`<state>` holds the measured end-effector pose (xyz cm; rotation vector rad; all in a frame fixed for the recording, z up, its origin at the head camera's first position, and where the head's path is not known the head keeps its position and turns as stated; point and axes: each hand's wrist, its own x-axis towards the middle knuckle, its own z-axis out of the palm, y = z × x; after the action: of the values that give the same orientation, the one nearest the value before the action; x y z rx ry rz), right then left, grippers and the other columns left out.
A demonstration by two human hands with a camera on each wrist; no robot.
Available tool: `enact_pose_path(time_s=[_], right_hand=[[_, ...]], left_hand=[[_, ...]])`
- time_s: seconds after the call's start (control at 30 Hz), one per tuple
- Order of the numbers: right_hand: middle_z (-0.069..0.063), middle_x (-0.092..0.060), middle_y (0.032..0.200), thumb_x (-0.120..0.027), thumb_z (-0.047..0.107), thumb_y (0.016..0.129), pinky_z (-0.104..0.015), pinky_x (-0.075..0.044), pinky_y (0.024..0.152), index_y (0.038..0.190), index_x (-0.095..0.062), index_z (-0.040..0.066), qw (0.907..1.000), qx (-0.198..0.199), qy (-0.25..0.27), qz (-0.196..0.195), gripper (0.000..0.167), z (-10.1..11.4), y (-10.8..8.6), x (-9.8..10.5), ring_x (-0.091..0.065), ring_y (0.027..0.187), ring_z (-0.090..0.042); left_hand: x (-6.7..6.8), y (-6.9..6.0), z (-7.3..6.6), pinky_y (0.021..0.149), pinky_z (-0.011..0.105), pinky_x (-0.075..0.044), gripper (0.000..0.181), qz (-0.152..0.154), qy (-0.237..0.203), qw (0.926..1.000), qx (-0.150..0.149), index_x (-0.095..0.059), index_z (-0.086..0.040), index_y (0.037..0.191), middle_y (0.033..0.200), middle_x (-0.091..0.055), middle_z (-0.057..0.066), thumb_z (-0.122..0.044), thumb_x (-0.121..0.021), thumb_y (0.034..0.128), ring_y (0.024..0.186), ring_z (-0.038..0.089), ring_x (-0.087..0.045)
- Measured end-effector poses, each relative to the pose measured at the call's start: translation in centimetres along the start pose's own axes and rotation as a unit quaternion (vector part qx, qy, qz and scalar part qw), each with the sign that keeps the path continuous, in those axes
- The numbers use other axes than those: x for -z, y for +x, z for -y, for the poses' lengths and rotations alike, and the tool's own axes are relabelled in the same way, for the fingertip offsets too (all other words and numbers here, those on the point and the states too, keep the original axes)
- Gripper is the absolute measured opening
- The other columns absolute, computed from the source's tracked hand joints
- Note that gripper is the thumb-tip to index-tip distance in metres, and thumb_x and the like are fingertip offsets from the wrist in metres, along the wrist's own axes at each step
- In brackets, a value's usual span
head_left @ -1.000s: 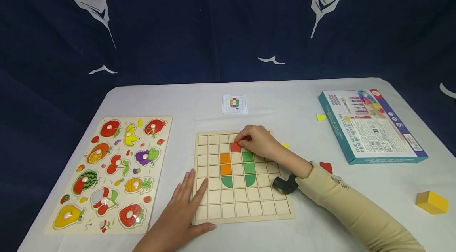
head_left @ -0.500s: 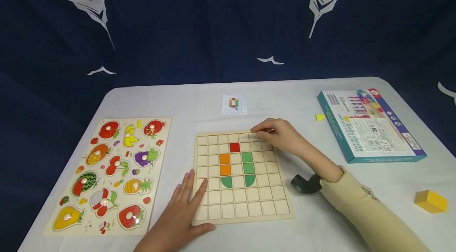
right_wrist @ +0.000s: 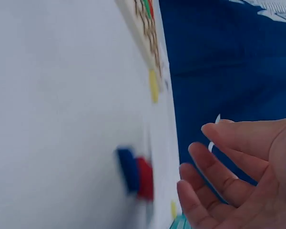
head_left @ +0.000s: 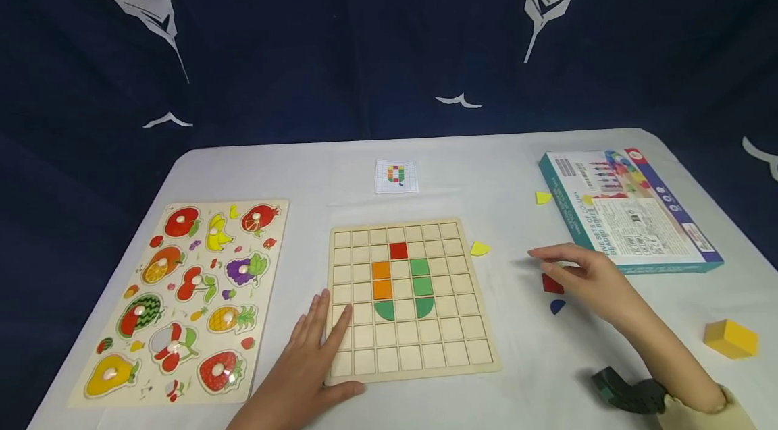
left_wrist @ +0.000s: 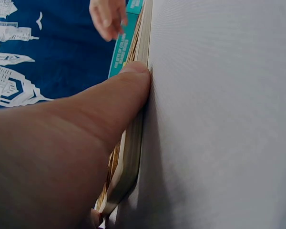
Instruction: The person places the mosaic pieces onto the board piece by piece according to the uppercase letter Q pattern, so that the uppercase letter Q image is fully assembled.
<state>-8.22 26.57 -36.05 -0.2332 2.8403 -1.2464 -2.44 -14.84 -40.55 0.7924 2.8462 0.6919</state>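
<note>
A wooden grid board point(head_left: 419, 354) lies in the middle of the table. Set in its cells are a red square point(head_left: 398, 251), orange squares point(head_left: 381, 280), green squares point(head_left: 421, 277) and two rounded green pieces point(head_left: 384, 310). My left hand point(head_left: 306, 362) rests at the board's left edge, fingers straight and spread, the thumb along its near edge. Just over a red piece point(head_left: 552, 283) hovers my right hand point(head_left: 598, 285), fingers loosely bent and holding nothing in the right wrist view. A blue rounded piece point(head_left: 557, 306) lies beside the red one. A yellow piece point(head_left: 479, 248) is right of the board.
A fruit puzzle board point(head_left: 276, 268) lies on the left. Behind the grid board is a small pattern card point(head_left: 396, 177). At right are a teal-edged box point(head_left: 632, 214), another yellow piece point(head_left: 543, 198) and a yellow block point(head_left: 731, 339).
My right hand has let go of the red square in the grid and moved right and nearer, over the loose red piece. My left hand has stayed in place.
</note>
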Motion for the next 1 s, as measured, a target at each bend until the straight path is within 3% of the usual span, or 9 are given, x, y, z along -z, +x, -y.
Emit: enact_pose_path(time_s=[0.1, 0.2, 0.27, 0.43, 0.57, 0.63, 0.8, 1.0], right_hand=[[-0.016, -0.058, 0.12, -0.062, 0.011, 0.091, -0.016, -0.047, 0.075, 0.118, -0.063, 0.003, 0.9996, -0.012, -0.022, -0.008, 0.028, -1.1, -1.3, 0.3, -0.052, 0.107, -0.026], [-0.018, -0.059, 0.116, -0.067, 0.008, 0.086, -0.027, -0.051, 0.077, 0.116, -0.064, 0.001, 0.9984, -0.015, -0.05, -0.019, 0.031, -1.9, -1.9, 0.1, -0.052, 0.106, -0.031], [-0.02, -0.06, 0.113, -0.07, 0.006, 0.083, -0.034, -0.052, 0.075, 0.115, -0.064, 0.0, 0.9969, -0.021, -0.07, -0.029, 0.032, -2.2, -2.0, -0.1, -0.054, 0.102, -0.034], [-0.021, -0.061, 0.103, -0.073, -0.002, 0.075, -0.032, -0.053, 0.068, 0.107, -0.067, -0.003, 0.9905, -0.02, -0.12, -0.065, 0.033, -2.7, -1.8, -0.9, -0.058, 0.088, -0.034], [-0.019, -0.061, 0.096, -0.075, -0.004, 0.072, -0.04, -0.052, 0.068, 0.102, -0.069, -0.003, 0.9873, -0.009, -0.135, -0.083, 0.03, -2.8, -1.7, -1.2, -0.059, 0.083, -0.033], [-0.018, -0.06, 0.094, -0.076, -0.004, 0.071, -0.039, -0.052, 0.067, 0.1, -0.069, -0.002, 0.9866, -0.005, -0.137, -0.088, 0.03, -2.8, -1.6, -1.3, -0.058, 0.082, -0.032], [-0.015, -0.061, 0.091, -0.076, -0.006, 0.069, -0.019, -0.047, 0.062, 0.096, -0.068, 0.0, 0.9868, 0.006, -0.131, -0.095, 0.028, -2.7, -1.6, -1.4, -0.056, 0.077, -0.028], [-0.007, -0.062, 0.082, -0.074, -0.009, 0.071, -0.017, -0.045, 0.058, 0.09, -0.066, 0.001, 0.9886, 0.004, -0.119, -0.092, 0.023, -2.4, -1.4, -1.3, -0.055, 0.07, -0.021]], left_hand=[[0.0, 0.1, 0.0, 0.109, 0.035, 0.003, 0.1, 0.007, -0.001, 1.0, 0.004, -0.018, -0.01, 0.15, 0.153, 0.006, 0.019, -0.057, -0.066, 0.0762, 0.139, 0.029, 0.005], [0.0, 0.1, 0.0, 0.109, 0.034, 0.003, 0.101, 0.006, 0.003, 1.0, 0.004, -0.018, -0.01, 0.15, 0.153, 0.006, 0.019, -0.057, -0.067, 0.0759, 0.139, 0.029, 0.004], [0.0, 0.1, 0.0, 0.11, 0.038, 0.0, 0.101, 0.005, 0.006, 1.0, 0.002, -0.018, -0.01, 0.15, 0.153, 0.005, 0.02, -0.057, -0.067, 0.0757, 0.139, 0.03, 0.004], [0.0, 0.1, -0.1, 0.108, 0.048, -0.011, 0.1, -0.009, 0.017, 0.9998, -0.01, -0.02, -0.009, 0.15, 0.153, 0.002, 0.021, -0.057, -0.067, 0.0759, 0.139, 0.031, 0.001], [0.0, 0.0, -0.1, 0.107, 0.05, -0.013, 0.1, -0.009, 0.018, 0.9997, -0.01, -0.02, -0.009, 0.15, 0.153, 0.002, 0.021, -0.058, -0.066, 0.0761, 0.139, 0.032, 0.0], [0.1, 0.0, -0.2, 0.107, 0.051, -0.014, 0.1, -0.004, 0.018, 0.9998, -0.008, -0.019, -0.009, 0.15, 0.153, 0.003, 0.02, -0.058, -0.065, 0.0764, 0.139, 0.032, 0.0], [0.3, 0.1, -0.2, 0.107, 0.052, -0.014, 0.099, 0.006, 0.019, 0.9998, -0.007, -0.018, -0.009, 0.15, 0.153, 0.005, 0.02, -0.059, -0.063, 0.078, 0.139, 0.033, 0.002], [0.3, 0.1, -0.2, 0.107, 0.051, -0.012, 0.1, 0.013, 0.014, 0.9998, 0.0, -0.018, -0.009, 0.15, 0.153, 0.007, 0.019, -0.057, -0.066, 0.0768, 0.139, 0.032, 0.003]])
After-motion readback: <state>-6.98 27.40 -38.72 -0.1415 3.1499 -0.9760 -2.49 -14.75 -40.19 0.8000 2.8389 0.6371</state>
